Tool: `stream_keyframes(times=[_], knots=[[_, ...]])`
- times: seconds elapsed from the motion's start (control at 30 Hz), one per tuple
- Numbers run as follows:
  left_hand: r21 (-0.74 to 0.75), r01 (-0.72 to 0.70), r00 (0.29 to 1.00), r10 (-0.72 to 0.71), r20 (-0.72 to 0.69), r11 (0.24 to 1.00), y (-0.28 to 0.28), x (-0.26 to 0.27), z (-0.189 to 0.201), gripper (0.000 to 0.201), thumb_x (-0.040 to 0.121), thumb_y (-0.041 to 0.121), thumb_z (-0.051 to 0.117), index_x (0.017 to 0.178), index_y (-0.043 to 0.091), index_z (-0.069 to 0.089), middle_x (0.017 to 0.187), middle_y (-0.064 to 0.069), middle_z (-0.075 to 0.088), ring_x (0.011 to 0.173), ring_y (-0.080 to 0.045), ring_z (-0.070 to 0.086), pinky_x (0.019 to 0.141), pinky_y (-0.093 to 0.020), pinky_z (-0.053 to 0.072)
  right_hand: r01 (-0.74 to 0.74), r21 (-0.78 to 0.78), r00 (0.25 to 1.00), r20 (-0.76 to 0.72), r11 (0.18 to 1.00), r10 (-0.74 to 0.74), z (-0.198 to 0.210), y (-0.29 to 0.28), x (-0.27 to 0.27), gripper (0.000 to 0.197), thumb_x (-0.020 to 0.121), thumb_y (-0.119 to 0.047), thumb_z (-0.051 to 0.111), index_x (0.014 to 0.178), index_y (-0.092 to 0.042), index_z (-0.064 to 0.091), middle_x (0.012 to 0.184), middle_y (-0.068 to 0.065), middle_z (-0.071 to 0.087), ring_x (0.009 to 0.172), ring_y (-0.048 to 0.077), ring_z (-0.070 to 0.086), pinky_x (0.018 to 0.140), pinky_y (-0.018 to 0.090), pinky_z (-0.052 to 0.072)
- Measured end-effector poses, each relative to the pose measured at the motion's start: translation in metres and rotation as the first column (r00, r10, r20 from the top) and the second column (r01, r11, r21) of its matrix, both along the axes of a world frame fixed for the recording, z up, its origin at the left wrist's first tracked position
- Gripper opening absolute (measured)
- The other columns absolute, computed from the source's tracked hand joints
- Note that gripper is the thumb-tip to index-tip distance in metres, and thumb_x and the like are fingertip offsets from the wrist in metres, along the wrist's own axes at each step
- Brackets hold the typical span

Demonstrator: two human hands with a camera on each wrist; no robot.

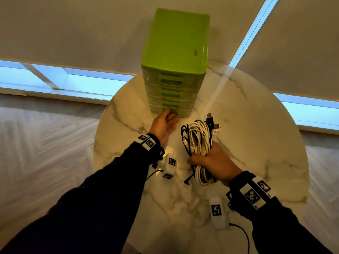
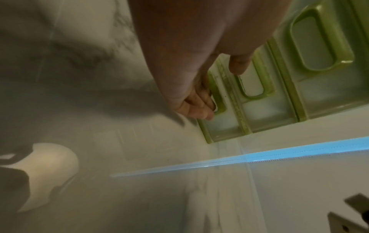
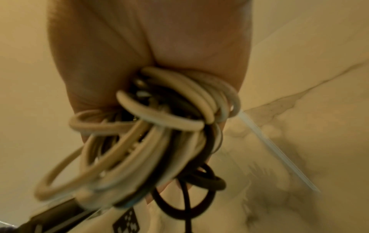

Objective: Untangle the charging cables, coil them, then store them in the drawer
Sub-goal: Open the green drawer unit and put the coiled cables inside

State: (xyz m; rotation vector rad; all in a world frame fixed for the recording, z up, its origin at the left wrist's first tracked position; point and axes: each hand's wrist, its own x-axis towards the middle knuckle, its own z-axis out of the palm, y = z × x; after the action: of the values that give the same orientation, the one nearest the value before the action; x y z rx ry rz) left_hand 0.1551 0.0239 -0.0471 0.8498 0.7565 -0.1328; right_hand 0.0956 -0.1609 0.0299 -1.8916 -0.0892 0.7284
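Note:
A green drawer unit (image 1: pixel 176 43) with several drawers stands at the far side of the round marble table (image 1: pixel 256 143). My left hand (image 1: pixel 171 116) reaches its lowest drawer (image 1: pixel 185 113). In the left wrist view the fingertips (image 2: pixel 201 108) hook into that drawer's handle recess (image 2: pixel 219 100), and the thumb lies over the handle above. The drawer looks closed. My right hand (image 1: pixel 214 162) grips a bundle of coiled white and black cables (image 1: pixel 198 142) just above the table, with USB plugs (image 1: pixel 211 120) sticking out at its top. The right wrist view shows the looped cables (image 3: pixel 159 141) held in the fist (image 3: pixel 149 39).
Two small white tagged boxes lie on the table, one (image 1: pixel 171 163) near my left wrist and one (image 1: pixel 217 211) near my right wrist, each with a thin black lead. Window blinds hang behind the table. The floor lies around it.

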Motion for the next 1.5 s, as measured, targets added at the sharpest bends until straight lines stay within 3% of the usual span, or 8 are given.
stream_keyframes(times=[0.07, 0.17, 0.63, 0.93, 1.03, 1.13, 1.33, 1.5], knots=[[-0.024, -0.047, 0.999, 0.047, -0.012, 0.999, 0.0, 0.0, -0.003, 0.023, 0.105, 0.034, 0.049, 0.105, 0.016, 0.063, 0.1, -0.004, 0.071, 0.099, -0.022, 0.067, 0.074, -0.028, 0.048, 0.02, 0.003, 1.0, -0.013, 1.0, -0.02, -0.004, -0.002, 0.0, 0.032, 0.074, -0.002, 0.08, 0.097, -0.023, 0.071, 0.09, 0.0, 0.075, 0.085, 0.014, 0.071, 0.081, 0.036, 0.057], [-0.041, -0.081, 0.996, 0.079, -0.034, 0.996, -0.004, -0.015, -0.006, 0.023, 0.104, 0.031, 0.05, 0.102, 0.014, 0.066, 0.091, -0.002, 0.074, 0.086, -0.017, 0.068, 0.074, -0.029, 0.048, 0.022, -0.007, 1.0, -0.021, 1.0, -0.022, -0.006, -0.006, -0.003, 0.029, 0.074, -0.001, 0.079, 0.095, -0.019, 0.071, 0.087, 0.004, 0.075, 0.082, 0.019, 0.072, 0.081, 0.041, 0.059], [-0.044, -0.071, 0.99, 0.065, -0.122, 0.997, -0.026, -0.149, -0.024, 0.045, 0.104, 0.032, 0.049, 0.135, 0.001, 0.058, 0.115, -0.013, 0.066, 0.088, -0.021, 0.066, 0.072, -0.029, 0.046, -0.032, 0.008, 0.999, -0.011, 0.999, 0.032, 0.015, -0.013, -0.033, 0.02, 0.073, -0.002, 0.077, 0.086, -0.016, 0.072, 0.08, 0.003, 0.074, 0.079, 0.021, 0.072, 0.08, 0.039, 0.058], [-0.037, -0.047, 0.991, 0.042, -0.126, 0.998, -0.024, -0.178, -0.023, 0.044, 0.103, 0.032, 0.051, 0.134, 0.002, 0.06, 0.115, -0.009, 0.067, 0.089, -0.018, 0.068, 0.073, -0.029, 0.045, -0.022, -0.036, 1.0, 0.003, 0.999, 0.022, 0.025, -0.005, -0.037, 0.016, 0.067, -0.013, 0.079, 0.08, -0.009, 0.071, 0.077, 0.011, 0.073, 0.078, 0.032, 0.071, 0.076, 0.044, 0.06], [-0.035, -0.004, 0.99, -0.001, -0.14, 0.999, -0.021, -0.183, -0.02, 0.036, 0.102, 0.03, 0.053, 0.124, 0.004, 0.065, 0.102, -0.009, 0.071, 0.086, -0.019, 0.067, 0.072, -0.029, 0.045, 0.001, -0.022, 1.0, 0.022, 1.0, -0.001, 0.029, 0.004, -0.034, 0.012, 0.072, -0.007, 0.078, 0.077, -0.014, 0.07, 0.072, 0.002, 0.072, 0.069, 0.015, 0.069, 0.061, 0.025, 0.054], [-0.019, 0.065, 0.985, -0.067, -0.158, 0.998, -0.016, -0.182, -0.017, 0.032, 0.103, 0.033, 0.052, 0.11, 0.005, 0.065, 0.086, -0.009, 0.07, 0.076, -0.02, 0.065, 0.065, -0.029, 0.043, 0.039, -0.01, 0.999, -0.008, 0.999, -0.039, 0.031, 0.017, -0.026, 0.012, 0.072, -0.008, 0.078, 0.081, -0.013, 0.071, 0.076, 0.005, 0.074, 0.074, 0.021, 0.072, 0.065, 0.028, 0.054], [-0.066, 0.012, 0.974, -0.027, -0.223, 0.998, -0.003, -0.156, -0.014, 0.035, 0.101, 0.04, 0.058, 0.112, 0.009, 0.068, 0.094, -0.007, 0.072, 0.077, -0.018, 0.066, 0.055, -0.024, 0.045, 0.133, 0.004, 0.99, -0.037, 0.991, -0.133, 0.029, 0.049, -0.011, 0.012, 0.071, -0.005, 0.079, 0.078, -0.013, 0.072, 0.071, 0.002, 0.071, 0.064, 0.013, 0.067, 0.053, 0.02, 0.049], [-0.07, 0.044, 0.978, -0.057, -0.202, 0.997, -0.004, -0.162, -0.021, 0.039, 0.103, 0.041, 0.053, 0.118, 0.008, 0.066, 0.092, -0.006, 0.072, 0.073, -0.018, 0.062, 0.06, -0.027, 0.042, 0.206, -0.011, 0.971, -0.121, 0.978, -0.206, 0.02, 0.071, 0.004, 0.01, 0.068, -0.006, 0.079, 0.075, -0.005, 0.073, 0.071, 0.01, 0.072, 0.063, 0.021, 0.067, 0.065, 0.034, 0.057]])
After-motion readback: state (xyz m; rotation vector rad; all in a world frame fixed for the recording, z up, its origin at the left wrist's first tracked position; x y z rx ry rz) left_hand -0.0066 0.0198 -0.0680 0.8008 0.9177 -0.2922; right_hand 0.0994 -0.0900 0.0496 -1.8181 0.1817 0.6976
